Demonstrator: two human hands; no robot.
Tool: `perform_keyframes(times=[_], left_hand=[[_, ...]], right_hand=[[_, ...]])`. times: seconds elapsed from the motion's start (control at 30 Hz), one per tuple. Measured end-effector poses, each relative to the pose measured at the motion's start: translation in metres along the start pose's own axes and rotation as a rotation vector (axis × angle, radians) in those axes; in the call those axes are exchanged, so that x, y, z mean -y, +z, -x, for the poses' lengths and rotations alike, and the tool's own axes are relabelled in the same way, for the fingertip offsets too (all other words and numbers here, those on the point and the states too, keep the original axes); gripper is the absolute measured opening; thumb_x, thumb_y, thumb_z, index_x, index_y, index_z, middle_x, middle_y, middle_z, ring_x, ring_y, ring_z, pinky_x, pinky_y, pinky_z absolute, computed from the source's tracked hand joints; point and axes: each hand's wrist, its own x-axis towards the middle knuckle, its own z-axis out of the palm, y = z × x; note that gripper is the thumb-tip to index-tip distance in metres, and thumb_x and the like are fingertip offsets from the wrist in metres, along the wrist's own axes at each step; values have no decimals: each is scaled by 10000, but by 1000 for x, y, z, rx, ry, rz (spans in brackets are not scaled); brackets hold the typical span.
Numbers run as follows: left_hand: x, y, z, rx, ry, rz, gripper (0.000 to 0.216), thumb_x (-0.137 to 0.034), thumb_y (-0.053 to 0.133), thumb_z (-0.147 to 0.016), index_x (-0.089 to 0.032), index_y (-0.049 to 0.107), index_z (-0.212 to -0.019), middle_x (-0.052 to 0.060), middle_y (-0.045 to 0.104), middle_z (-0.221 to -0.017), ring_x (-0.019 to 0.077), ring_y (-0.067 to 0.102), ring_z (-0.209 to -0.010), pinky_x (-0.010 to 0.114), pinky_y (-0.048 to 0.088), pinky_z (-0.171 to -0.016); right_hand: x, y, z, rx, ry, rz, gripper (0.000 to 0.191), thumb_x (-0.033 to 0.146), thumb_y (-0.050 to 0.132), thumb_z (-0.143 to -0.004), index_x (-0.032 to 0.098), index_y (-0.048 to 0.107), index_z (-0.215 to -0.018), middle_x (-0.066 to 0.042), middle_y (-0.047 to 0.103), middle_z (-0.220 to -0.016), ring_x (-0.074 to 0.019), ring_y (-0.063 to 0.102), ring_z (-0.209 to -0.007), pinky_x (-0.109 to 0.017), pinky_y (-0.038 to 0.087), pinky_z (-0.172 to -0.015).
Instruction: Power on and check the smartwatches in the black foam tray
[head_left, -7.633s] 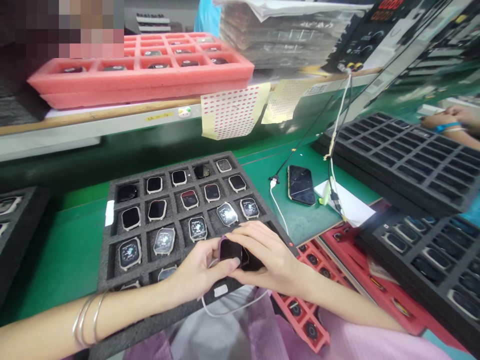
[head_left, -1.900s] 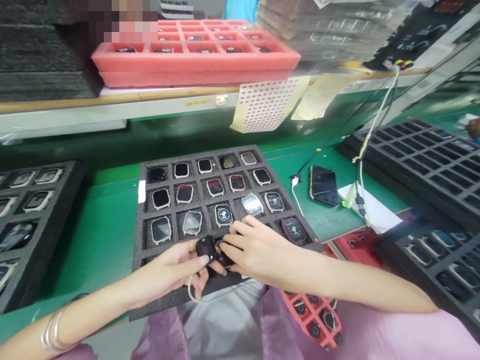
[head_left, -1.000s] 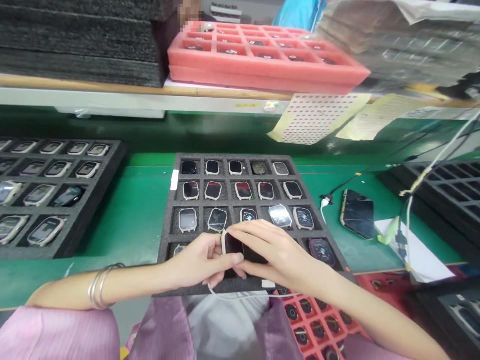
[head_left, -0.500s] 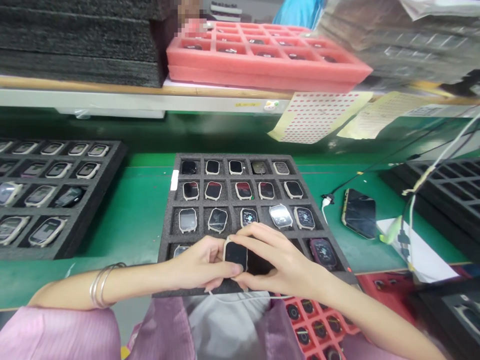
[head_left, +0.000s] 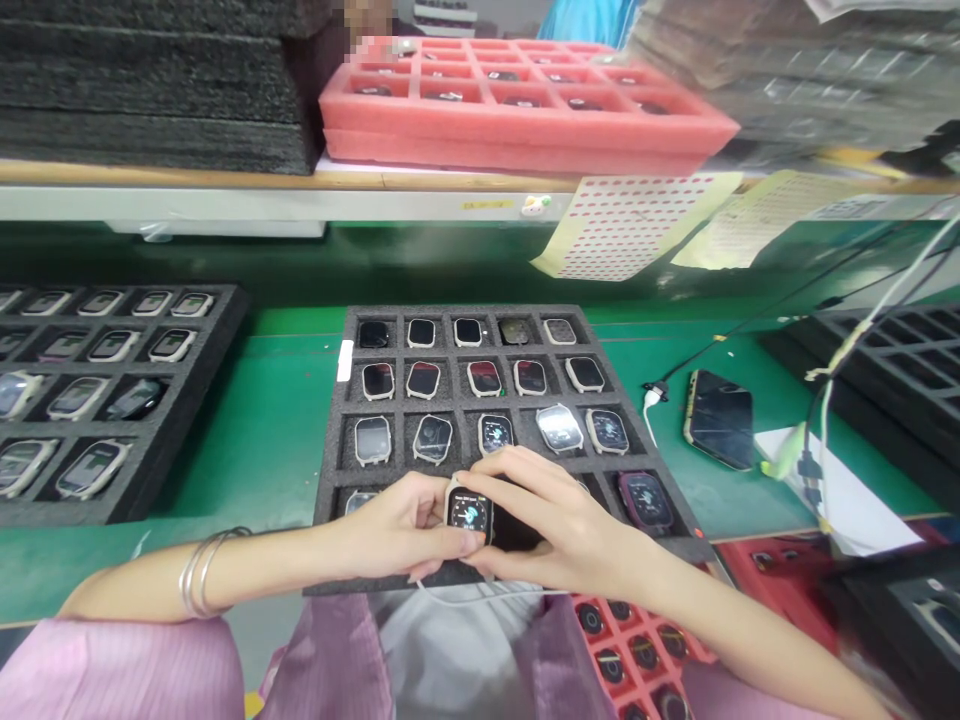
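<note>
Far L, a dark tray [head_left: 196, 370] w/ watches sat on the green surface [head_left: 281, 400]. Over the mid tray's [head_left: 339, 460] front row, my L hand's [head_left: 401, 525] fingers gripped 1 lit watch [head_left: 469, 512]; my R hand's [head_left: 559, 510] fingers pinched its top & btm edges. Phone [head_left: 718, 420] lay R of that tray.
</note>
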Motion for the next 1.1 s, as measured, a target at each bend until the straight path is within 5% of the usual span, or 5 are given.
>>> perform_keyframes(times=[0.4,0.5,0.7,0.87,1.1], left_hand=[[-1,3,4,-38,21,22,318,-284,744,-763,-150,562,-986,2,638,-777,57,484,-501,176,321,-439],[-7,-3,14,-62,-54,58,260,-406,547,-910,-147,524,-910,-7,608,-714,21,314,-391,203,193,-400],[-12,-12,37,5,-102,147,337,-460,437,-956,-138,509,-888,57,624,-815,49,392,-472,235,246,-466],[-24,-13,44,-113,-44,-19,339,-419,429,-967,-136,541,-819,-31,514,-534,72,385,-425,236,270,-450],[-34,-27,59,-190,46,-54,375,-458,398,-972,-134,566,-883,-31,532,-541,58,335,-395,251,268,-477]], right_hand=[[-2,-11,9,-51,162,-144,394,258,684,-833,179,541,-1192,-112,597,-1078,-231,571,-993,-371,509,-830],[-6,-16,24,15,235,13,388,261,675,-831,179,552,-1189,-117,593,-1056,-254,565,-999,-403,496,-837],[2,-20,25,168,195,229,387,312,631,-882,122,556,-1211,-153,595,-1125,-281,523,-1044,-446,438,-860],[11,6,-12,311,18,281,217,278,562,-928,124,622,-1068,-107,648,-969,-240,536,-881,-380,424,-749],[17,35,-32,432,-11,436,156,284,583,-905,134,627,-921,-97,616,-852,-259,527,-824,-384,426,-698]])
